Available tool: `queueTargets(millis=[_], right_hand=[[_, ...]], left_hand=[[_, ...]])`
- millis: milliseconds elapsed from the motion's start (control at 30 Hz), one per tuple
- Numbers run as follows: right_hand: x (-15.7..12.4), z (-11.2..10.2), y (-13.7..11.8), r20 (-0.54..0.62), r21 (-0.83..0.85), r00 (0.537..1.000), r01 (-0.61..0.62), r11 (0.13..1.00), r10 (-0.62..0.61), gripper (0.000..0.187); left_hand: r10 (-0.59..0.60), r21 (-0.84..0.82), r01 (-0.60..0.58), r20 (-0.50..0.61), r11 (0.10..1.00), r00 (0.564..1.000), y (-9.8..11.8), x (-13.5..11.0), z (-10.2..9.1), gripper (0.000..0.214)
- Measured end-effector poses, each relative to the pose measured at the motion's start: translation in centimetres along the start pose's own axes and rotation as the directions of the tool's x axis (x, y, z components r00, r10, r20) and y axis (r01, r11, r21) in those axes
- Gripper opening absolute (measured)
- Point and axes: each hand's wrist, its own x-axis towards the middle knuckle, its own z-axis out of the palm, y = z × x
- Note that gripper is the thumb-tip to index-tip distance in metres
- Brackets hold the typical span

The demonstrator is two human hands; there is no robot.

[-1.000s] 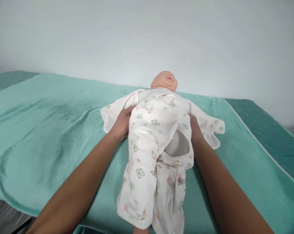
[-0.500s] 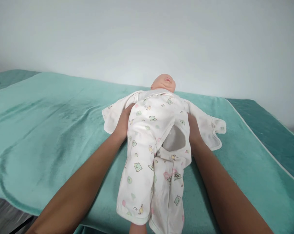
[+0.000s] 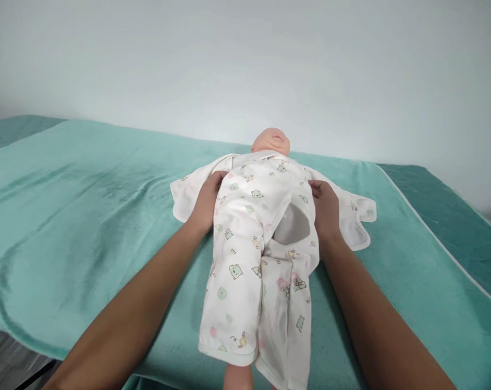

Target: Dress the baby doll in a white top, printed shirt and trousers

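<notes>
A baby doll (image 3: 271, 141) lies on its back on a teal blanket (image 3: 86, 216), head toward the wall. White printed trousers (image 3: 253, 238) cover its body up to the chest, over a matching top whose sleeves spread to both sides. My left hand (image 3: 207, 203) grips the left side of the trousers' waist, fingers curled on the cloth. My right hand (image 3: 324, 211) grips the right side of the waist the same way. A bare doll foot (image 3: 237, 378) pokes out of the left trouser leg at the bottom edge.
The blanket covers a wide bed or table that reaches a plain pale wall (image 3: 245, 65). A darker teal sheet (image 3: 452, 216) shows at the right, and the blanket's near edge (image 3: 26, 346) drops off at the lower left.
Both hands have slid the trousers' waist up toward the doll's chest. The right hand now shows more fully beside the waist, and more of the foot sticks out below.
</notes>
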Motion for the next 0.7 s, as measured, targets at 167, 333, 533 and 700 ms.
queueTargets(millis=[167, 333, 533, 700], right_hand=[[0.2, 0.1, 0.6, -0.015, -0.015, 0.998, 0.054, 0.998, -0.055, 0.014], [0.0, 0.1, 0.4, -0.072, -0.036, 0.978, 0.192, 0.981, -0.194, 0.009], [2.3, 0.2, 0.4, 0.100, -0.033, 0.905, 0.418, 0.908, -0.413, 0.015], [4.4, 0.3, 0.1, 0.298, -0.003, 0.885, 0.375, 0.927, -0.357, 0.009]], left_hand=[[0.019, 0.038, -0.019, -0.018, 0.999, 1.000, -0.3, 0.1, 0.0, 0.023], [0.106, 0.124, -0.097, -0.068, 0.987, 0.992, -0.3, 0.7, 0.2, 0.026], [0.253, 0.055, -0.258, 0.078, 0.965, 0.964, -0.4, 3.8, 0.5, 0.011], [0.171, -0.055, -0.163, 0.246, 0.985, 0.954, -0.7, 6.1, 0.5, 0.026]])
